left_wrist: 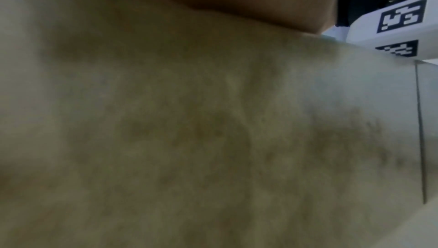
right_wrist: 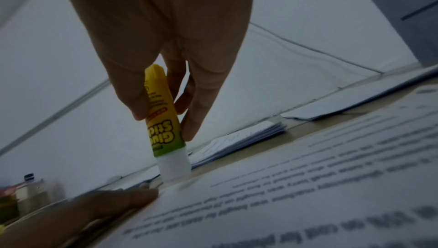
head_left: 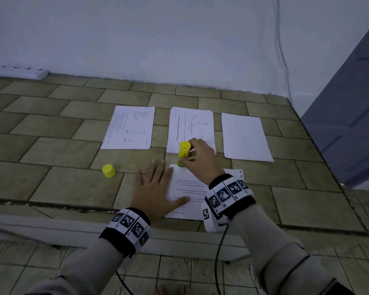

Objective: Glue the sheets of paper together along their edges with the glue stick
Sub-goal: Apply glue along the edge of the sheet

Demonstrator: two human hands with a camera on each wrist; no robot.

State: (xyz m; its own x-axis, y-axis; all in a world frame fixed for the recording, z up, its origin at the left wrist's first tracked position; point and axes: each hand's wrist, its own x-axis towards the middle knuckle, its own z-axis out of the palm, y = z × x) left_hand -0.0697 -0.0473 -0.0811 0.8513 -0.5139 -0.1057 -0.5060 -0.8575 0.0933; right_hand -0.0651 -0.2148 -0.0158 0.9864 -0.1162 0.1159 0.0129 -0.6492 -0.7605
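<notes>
A yellow glue stick (head_left: 183, 153) is held upside down in the right hand (head_left: 197, 159), the grip being closed around its body between thumb and fingers (right_wrist: 201, 102). Its white tip is pressed on the far left corner of a printed sheet (head_left: 189, 192) that lies on the tiled desk (head_left: 51, 150) nearest to the person. The left hand (head_left: 156, 190) is laid flat on the left edge of this sheet, its grip wide, the fingers straight and spread, partly on the paper and partly on the desk. In the left wrist view only the blurred desk surface and a part of the hand are shown. The yellow cap (head_left: 108, 170) is seen on the desk to the left of the left hand, apart from it. Further away, three lots of paper are placed in a row: a printed sheet at the left (head_left: 129, 127), a small printed stack in the middle (head_left: 191, 126) just behind the glue stick, and a blank stack at the right (head_left: 246, 137). A white power strip (head_left: 19, 72) is placed at the wall, far left.
</notes>
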